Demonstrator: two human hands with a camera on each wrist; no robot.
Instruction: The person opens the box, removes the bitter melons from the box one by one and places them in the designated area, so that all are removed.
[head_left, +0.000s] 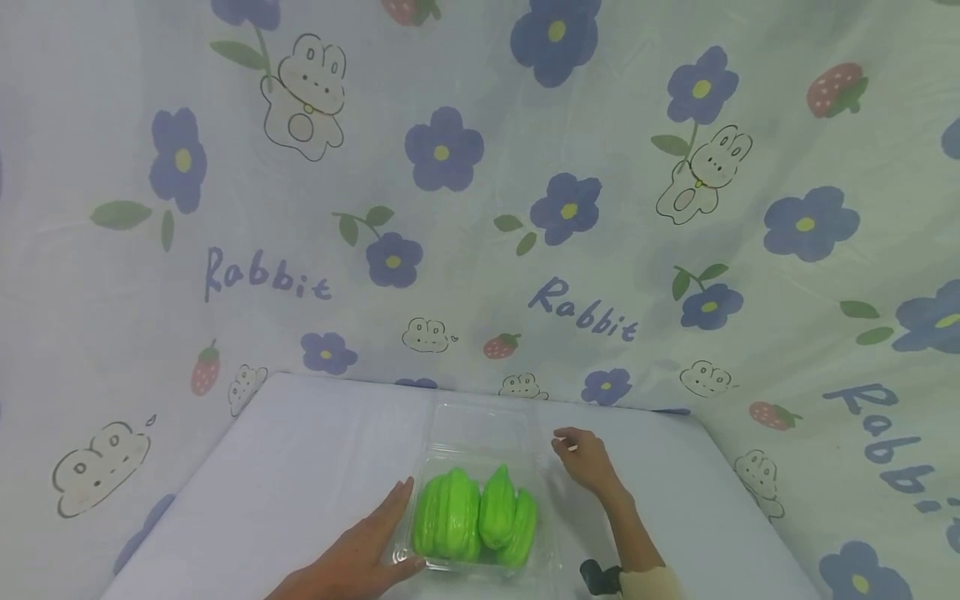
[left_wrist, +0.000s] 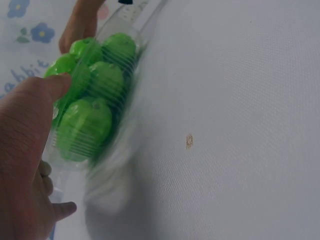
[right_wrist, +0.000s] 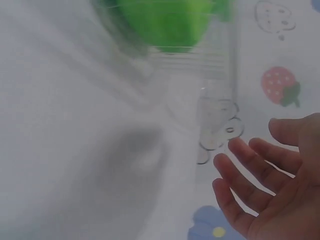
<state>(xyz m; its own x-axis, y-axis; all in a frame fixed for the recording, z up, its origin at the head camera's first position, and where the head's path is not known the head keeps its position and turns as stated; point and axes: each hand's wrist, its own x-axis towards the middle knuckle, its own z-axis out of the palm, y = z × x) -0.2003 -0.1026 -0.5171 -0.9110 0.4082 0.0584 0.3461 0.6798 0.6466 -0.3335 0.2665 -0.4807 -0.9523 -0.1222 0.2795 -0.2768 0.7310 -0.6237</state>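
Observation:
A clear plastic clamshell box (head_left: 467,570) lies on the white table with its lid (head_left: 480,429) open towards the back. It holds several ribbed green vegetables (head_left: 474,515). My left hand (head_left: 371,537) lies flat against the box's left side with straight fingers; in the left wrist view its thumb (left_wrist: 52,87) presses the box wall beside the green vegetables (left_wrist: 95,105). My right hand (head_left: 583,458) hovers right of the lid, fingers relaxed and holding nothing. The right wrist view shows that hand (right_wrist: 270,190) spread open, a little apart from the blurred box (right_wrist: 210,60).
The white table (head_left: 300,467) ends at a flowered rabbit-print cloth (head_left: 480,208) that hangs behind and wraps both sides. A black wrist mount (head_left: 597,577) sits on my right forearm. Bare tabletop (left_wrist: 240,125) lies left of the box.

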